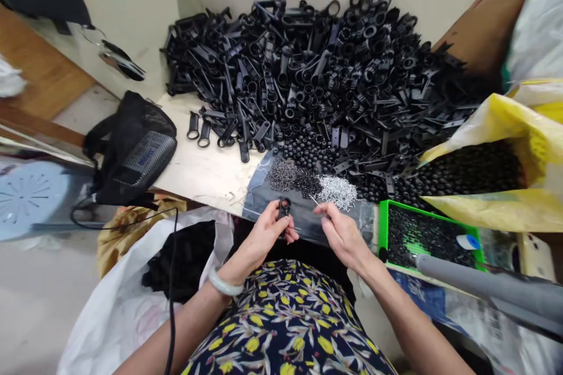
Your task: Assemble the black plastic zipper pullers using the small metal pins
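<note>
My left hand (269,229) is closed around a small black plastic part (284,207) with a ring-shaped end, just over the table's front edge. To its right, my right hand (342,229) pinches a thin metal pin (317,204) between thumb and fingertips, its tip pointing up and left. Right behind that hand lies a heap of silvery pins (338,190). Beside it are small black pieces (307,181) and a pile of grey-brown springs or screws (282,174), too small to tell. Farther back, black beads (308,151) border a big mound of black plastic parts (290,64).
At right stand a green tray (383,228) of tiny black bits and an open yellow bag (475,211) of black balls. A grey bar (475,276) juts in beside the tray. A black mesh bag (136,146) sits left; a white sack (109,299) hangs below.
</note>
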Motion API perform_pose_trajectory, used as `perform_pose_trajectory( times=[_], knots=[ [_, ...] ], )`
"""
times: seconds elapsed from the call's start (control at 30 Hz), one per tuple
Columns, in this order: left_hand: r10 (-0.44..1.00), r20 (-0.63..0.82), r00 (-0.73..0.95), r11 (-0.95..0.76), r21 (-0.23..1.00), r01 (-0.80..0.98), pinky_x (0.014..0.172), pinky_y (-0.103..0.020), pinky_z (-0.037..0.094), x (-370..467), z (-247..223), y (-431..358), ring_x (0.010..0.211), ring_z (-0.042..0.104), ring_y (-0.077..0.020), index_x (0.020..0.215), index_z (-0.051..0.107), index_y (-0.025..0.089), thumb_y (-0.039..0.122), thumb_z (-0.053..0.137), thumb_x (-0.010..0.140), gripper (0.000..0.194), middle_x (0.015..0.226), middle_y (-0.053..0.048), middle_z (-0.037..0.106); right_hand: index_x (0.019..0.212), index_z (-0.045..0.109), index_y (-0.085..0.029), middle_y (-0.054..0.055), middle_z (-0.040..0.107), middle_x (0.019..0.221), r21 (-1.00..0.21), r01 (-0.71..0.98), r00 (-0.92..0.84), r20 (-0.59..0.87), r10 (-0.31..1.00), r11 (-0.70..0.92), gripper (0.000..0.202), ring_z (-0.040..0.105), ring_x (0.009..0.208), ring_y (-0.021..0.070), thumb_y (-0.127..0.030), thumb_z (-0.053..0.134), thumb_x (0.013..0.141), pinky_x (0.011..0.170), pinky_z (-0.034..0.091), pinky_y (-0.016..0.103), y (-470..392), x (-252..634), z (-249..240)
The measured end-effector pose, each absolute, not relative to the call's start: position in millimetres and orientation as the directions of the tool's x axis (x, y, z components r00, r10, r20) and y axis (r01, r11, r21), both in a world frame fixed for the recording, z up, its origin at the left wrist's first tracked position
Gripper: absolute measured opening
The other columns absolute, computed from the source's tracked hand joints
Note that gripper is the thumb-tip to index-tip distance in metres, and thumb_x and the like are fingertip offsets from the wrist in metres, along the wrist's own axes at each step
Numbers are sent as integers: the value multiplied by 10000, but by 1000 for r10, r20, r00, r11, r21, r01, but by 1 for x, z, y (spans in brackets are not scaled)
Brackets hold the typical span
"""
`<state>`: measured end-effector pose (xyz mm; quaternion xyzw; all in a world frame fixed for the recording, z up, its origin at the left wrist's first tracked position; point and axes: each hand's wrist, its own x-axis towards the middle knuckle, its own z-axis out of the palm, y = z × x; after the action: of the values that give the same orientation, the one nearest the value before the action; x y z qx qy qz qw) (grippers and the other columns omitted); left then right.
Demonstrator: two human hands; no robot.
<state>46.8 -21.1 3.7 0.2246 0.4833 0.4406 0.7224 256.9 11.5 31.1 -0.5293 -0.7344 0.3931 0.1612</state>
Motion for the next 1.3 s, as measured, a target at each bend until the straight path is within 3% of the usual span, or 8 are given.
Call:
perform_pose_trajectory(
  times=[0.1, 0.33, 0.5, 0.57, 0.67, 0.93, 1.13, 1.3],
  knots=[
    [847, -517, 121, 509, 727, -461, 661, -298, 582, 44, 3, -16, 694, 721, -169, 1211, 516, 207, 360, 801, 827, 503, 844, 11, 667, 1288, 583, -249, -8, 685, 876, -751, 646, -369, -149, 918, 138, 304, 627, 680, 150, -366, 412, 1064, 711, 473, 271, 13, 257, 23],
    [842, -500, 201, 530, 699, -480, 638, -277, 574, 35, 4, -12, 679, 687, -153, 1149, 557, 190, 304, 808, 815, 433, 843, -9, 687, 1260, 650, -229, 38, 684, 932, -790, 541, -416, 48, 908, 290, 312, 648, 788, 152, -317, 403, 1091, 788, 517, 270, -3, 259, 11],
    [860, -472, 191, 507, 759, -407, 539, -213, 458, 40, 8, -12, 636, 634, -125, 1148, 621, 150, 317, 779, 833, 390, 902, -61, 730, 1437, 590, -265, 59, 718, 1114, -736, 564, -532, 22, 846, 374, 392, 679, 953, 161, -282, 396, 1097, 892, 526, 283, -2, 263, 14],
    [865, -469, 178, 501, 784, -367, 516, -201, 395, 44, 9, -15, 599, 584, -99, 1162, 651, 146, 305, 783, 834, 388, 892, -61, 738, 1444, 598, -285, 47, 718, 1017, -689, 607, -556, -13, 831, 395, 407, 672, 864, 153, -282, 384, 1098, 821, 529, 260, -2, 263, 13],
    [871, -463, 163, 490, 811, -320, 566, -215, 406, 49, 9, -19, 621, 566, -105, 1190, 672, 148, 293, 805, 817, 422, 830, -40, 724, 1435, 616, -300, 29, 675, 869, -614, 653, -580, -29, 814, 443, 421, 636, 742, 138, -256, 365, 1099, 712, 496, 225, -4, 261, 10],
    [872, -467, 148, 489, 844, -222, 549, -216, 416, 53, -1, -24, 614, 599, -118, 1155, 610, 156, 332, 721, 847, 371, 813, -25, 684, 1425, 627, -326, 13, 661, 836, -452, 716, -608, -31, 793, 532, 415, 608, 670, 117, -233, 402, 1089, 623, 422, 206, -5, 258, 4],
    [897, -433, 90, 440, 893, -92, 521, -210, 366, 55, -6, -25, 524, 441, -67, 1178, 587, 164, 299, 640, 882, 329, 828, 17, 638, 1445, 603, -304, 3, 650, 839, -396, 729, -619, -32, 785, 558, 414, 634, 721, 109, -210, 407, 1092, 646, 417, 200, -7, 255, 3],
    [942, -331, 52, 328, 943, 48, 768, -279, 486, 57, -6, -25, 764, 641, -159, 1102, 608, 180, 273, 586, 923, 203, 839, -4, 686, 1423, 620, -309, -1, 658, 844, -306, 752, -625, -52, 779, 584, 419, 648, 708, 105, -180, 424, 1076, 610, 399, 203, -6, 254, 7]
  ],
)
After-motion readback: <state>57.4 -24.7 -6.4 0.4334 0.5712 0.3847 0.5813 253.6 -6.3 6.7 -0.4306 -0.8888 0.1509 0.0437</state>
